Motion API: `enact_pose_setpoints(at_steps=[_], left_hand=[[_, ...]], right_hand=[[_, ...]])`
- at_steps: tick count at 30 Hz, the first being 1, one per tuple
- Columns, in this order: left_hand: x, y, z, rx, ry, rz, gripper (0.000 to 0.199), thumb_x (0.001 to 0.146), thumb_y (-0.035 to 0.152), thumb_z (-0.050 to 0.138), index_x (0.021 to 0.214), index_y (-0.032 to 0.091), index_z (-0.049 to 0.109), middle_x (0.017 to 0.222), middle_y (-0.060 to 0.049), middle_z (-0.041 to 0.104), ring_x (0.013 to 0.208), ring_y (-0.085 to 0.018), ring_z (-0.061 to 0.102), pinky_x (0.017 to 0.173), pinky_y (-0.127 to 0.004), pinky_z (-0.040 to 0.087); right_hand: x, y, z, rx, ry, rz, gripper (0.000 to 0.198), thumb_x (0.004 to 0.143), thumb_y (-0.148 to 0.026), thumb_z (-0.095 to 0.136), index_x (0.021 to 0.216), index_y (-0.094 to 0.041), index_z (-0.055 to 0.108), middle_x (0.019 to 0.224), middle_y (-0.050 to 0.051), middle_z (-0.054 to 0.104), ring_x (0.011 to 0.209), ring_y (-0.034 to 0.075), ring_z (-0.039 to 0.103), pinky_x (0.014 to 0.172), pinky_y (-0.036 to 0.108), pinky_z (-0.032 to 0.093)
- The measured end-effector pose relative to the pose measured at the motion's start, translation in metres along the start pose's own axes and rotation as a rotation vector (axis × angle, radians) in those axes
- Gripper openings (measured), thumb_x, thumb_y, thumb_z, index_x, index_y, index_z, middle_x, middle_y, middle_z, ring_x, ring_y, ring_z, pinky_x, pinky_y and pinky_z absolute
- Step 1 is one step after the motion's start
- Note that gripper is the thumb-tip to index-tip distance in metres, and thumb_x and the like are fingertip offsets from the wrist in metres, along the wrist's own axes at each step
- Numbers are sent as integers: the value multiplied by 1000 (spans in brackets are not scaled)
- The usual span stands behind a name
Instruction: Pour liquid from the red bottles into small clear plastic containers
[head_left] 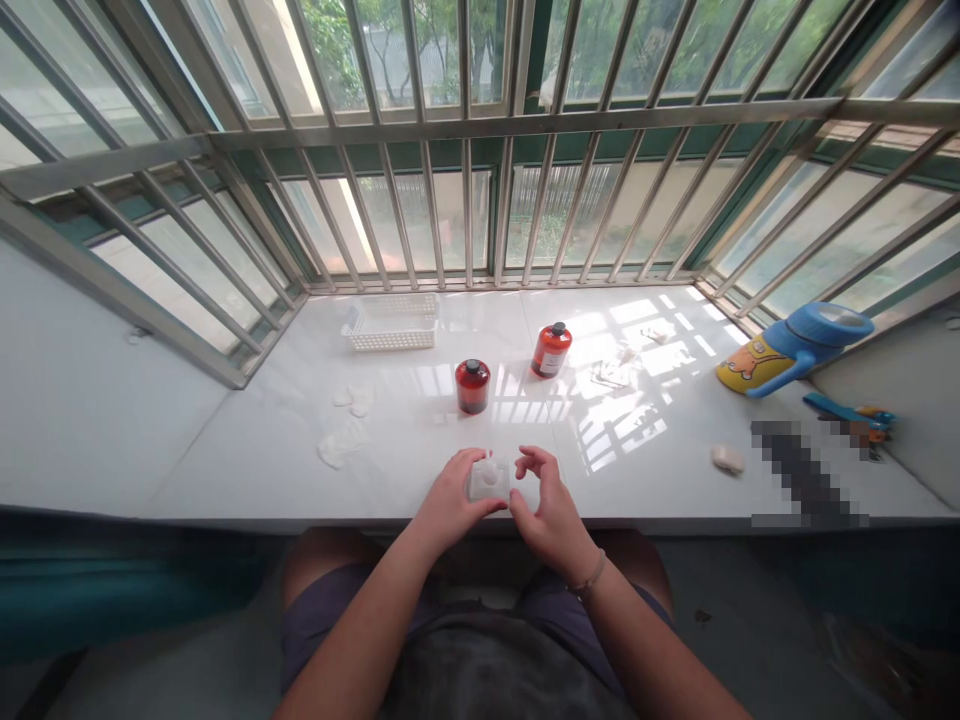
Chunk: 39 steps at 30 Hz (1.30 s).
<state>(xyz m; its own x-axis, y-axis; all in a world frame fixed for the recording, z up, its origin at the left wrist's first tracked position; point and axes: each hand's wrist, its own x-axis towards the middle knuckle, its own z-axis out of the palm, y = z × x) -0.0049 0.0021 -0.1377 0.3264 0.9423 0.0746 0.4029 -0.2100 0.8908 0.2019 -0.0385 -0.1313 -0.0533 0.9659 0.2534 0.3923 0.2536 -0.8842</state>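
Note:
Near the front edge of the white counter, my left hand [454, 497] grips a small clear plastic box [489, 480] between thumb and fingers. Something round and whitish shows in the box; its kind is too small to tell. My right hand [546, 505] is just to the right of the box, fingers curled and apart from the thumb, with nothing visible between them. Beyond my hands stands a red bottle with a black cap [472, 388]. A second red bottle with a pale label [552, 351] is farther back and to the right.
A white plastic basket [391, 323] sits at the back left. Crumpled white tissues [343, 443] lie at left, small white scraps [615, 372] at right. A blue and yellow cup [787, 350], a blue strap [840, 410] and an earbud-case-like object [727, 460] are at right. Metal bars line the window.

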Motion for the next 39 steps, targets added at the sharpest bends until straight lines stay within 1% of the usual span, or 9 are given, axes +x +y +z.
enact_pose_setpoints(at_steps=[4, 6, 12, 16, 19, 23, 29, 35, 39], left_hand=[[0, -2, 1, 10, 15, 11, 69, 76, 34, 96, 137, 26, 64, 141, -11, 67, 135, -33, 63, 120, -52, 49], [0, -2, 1, 10, 13, 6, 69, 76, 35, 96, 137, 26, 64, 141, -11, 67, 135, -33, 63, 120, -51, 48], [0, 3, 0, 11, -10, 3, 63, 78, 24, 91, 135, 27, 64, 140, -8, 66, 134, -30, 63, 119, -48, 48], [1, 3, 0, 8, -3, 14, 62, 79, 23, 89, 135, 27, 64, 140, -7, 67, 133, -30, 63, 119, -47, 49], [1, 2, 1, 16, -1, 15, 62, 78, 19, 86, 135, 27, 63, 140, -8, 67, 132, -29, 64, 119, -47, 49], [1, 1, 2, 21, 0, 3, 60, 79, 20, 85, 135, 26, 63, 139, -9, 67, 131, -30, 64, 118, -48, 49], [1, 2, 3, 22, 17, 1, 59, 80, 24, 86, 134, 26, 64, 139, -9, 67, 131, -30, 64, 117, -48, 51], [1, 1, 4, 27, 20, 0, 60, 78, 21, 86, 133, 26, 64, 138, -8, 67, 130, -30, 64, 117, -48, 51], [1, 0, 4, 38, 30, 14, 59, 78, 19, 82, 134, 26, 64, 140, -9, 67, 132, -30, 64, 119, -49, 50]], right_hand=[[0, -6, -1, 106, -122, -1, 79, 90, -11, 53, 161, -27, 23, 156, 15, 56, 155, 28, 46, 130, 60, 35], [0, -6, 0, 133, -175, 18, 84, 89, -10, 53, 164, -26, 18, 155, 15, 58, 160, 29, 39, 130, 63, 34], [-2, 1, 6, 74, -34, 65, 66, 94, -22, 60, 154, -23, 32, 130, 14, 65, 133, 30, 63, 126, 62, 40], [-2, 1, 8, 163, -91, 48, 71, 95, -21, 61, 159, -27, 28, 151, 17, 60, 151, 30, 51, 128, 61, 38], [-1, 2, 11, 175, -102, 49, 69, 99, -26, 63, 160, -27, 31, 148, 17, 64, 155, 31, 49, 127, 62, 40], [5, 4, 16, 144, -26, 89, 70, 99, -36, 71, 158, -27, 36, 130, 13, 74, 145, 30, 59, 122, 59, 46], [15, 3, 20, 120, 40, 91, 61, 93, -34, 78, 147, -28, 51, 119, 8, 77, 123, 28, 73, 115, 52, 54], [10, 12, 27, 129, 101, 95, 48, 91, -36, 80, 132, -27, 56, 115, 8, 77, 114, 28, 75, 106, 51, 59], [10, 11, 29, 72, 149, 79, 52, 87, -42, 84, 128, -26, 56, 116, 9, 73, 113, 30, 72, 108, 55, 57]])
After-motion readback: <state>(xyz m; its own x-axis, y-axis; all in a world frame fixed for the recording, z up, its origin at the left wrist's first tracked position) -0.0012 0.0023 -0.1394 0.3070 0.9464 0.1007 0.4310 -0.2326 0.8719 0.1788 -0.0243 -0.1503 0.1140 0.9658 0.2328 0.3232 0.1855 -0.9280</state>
